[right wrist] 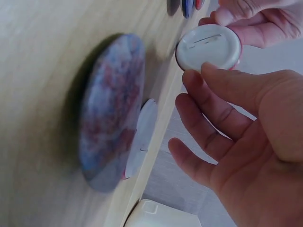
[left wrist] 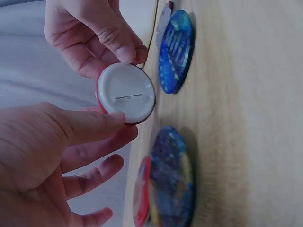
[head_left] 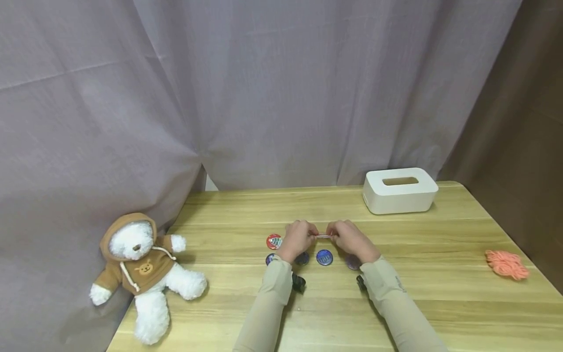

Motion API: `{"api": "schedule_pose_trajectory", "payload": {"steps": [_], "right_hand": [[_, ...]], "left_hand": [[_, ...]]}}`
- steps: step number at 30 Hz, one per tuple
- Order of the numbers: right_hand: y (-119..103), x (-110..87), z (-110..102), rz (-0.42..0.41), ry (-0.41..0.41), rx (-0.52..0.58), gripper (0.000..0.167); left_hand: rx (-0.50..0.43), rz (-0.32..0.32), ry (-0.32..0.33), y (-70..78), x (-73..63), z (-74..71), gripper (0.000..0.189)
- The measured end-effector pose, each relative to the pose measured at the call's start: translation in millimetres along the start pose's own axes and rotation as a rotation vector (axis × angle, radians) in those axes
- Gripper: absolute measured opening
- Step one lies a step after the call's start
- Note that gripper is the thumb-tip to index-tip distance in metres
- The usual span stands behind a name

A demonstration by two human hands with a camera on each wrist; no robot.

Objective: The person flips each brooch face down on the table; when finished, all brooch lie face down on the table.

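Both hands hold one round pin-back badge point(left wrist: 127, 90) by its rim, seen nearly edge-on in the head view. Its white back with a thin pin faces the wrist cameras, and a red edge shows. My left hand point(head_left: 297, 239) pinches one side between thumb and forefinger; my right hand point(head_left: 350, 238) pinches the opposite side. On the table below lie a red badge point(head_left: 273, 241) with a green tree, a blue badge point(head_left: 324, 257) and several other dark ones, partly hidden by the hands. Beyond a mottled badge point(right wrist: 113, 113), the right wrist view shows a white-backed badge point(right wrist: 143, 137).
A white plush bear point(head_left: 151, 313) in a brown hoodie sits at the table's left edge. At the back right stands a white tissue box point(head_left: 400, 201). A bundle of coral yarn point(head_left: 507, 265) lies near the right edge of the wooden table point(head_left: 440, 303). Grey curtains point(head_left: 281, 98) hang behind.
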State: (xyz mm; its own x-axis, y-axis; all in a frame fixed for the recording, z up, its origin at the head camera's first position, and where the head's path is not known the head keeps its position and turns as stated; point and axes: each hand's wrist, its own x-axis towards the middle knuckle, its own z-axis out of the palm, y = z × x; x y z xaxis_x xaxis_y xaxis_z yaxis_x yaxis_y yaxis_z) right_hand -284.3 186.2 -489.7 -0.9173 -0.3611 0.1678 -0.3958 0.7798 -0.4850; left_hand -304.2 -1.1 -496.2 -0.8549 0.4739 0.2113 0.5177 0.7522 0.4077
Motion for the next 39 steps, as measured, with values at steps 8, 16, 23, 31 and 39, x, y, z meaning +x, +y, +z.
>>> {"api": "schedule_pose_trajectory", "payload": {"steps": [8,16,23,31,39], "right_hand": [[-1,3.3,-3,-0.021,0.041,0.012,0.009],[-1,3.3,-1,0.013,0.015,0.030,0.007],[0,1.7,4,0.028,0.018,0.056,0.021],[0,1.2,6,0.038,0.013,0.038,0.029],[-2,0.9,5,0.043,-0.004,-0.003,0.027]], "left_hand": [[-0.024,-0.005,0.043,1.2,1.5,-6.0,0.009],[-0.030,-0.028,0.032,2.7,3.2,-4.2,0.013],[-0.036,-0.060,0.010,4.1,4.4,0.8,0.022],[-0.016,-0.081,-0.021,7.9,6.5,5.1,0.028],[0.084,-0.111,-0.052,11.6,7.5,9.4,0.033]]}}
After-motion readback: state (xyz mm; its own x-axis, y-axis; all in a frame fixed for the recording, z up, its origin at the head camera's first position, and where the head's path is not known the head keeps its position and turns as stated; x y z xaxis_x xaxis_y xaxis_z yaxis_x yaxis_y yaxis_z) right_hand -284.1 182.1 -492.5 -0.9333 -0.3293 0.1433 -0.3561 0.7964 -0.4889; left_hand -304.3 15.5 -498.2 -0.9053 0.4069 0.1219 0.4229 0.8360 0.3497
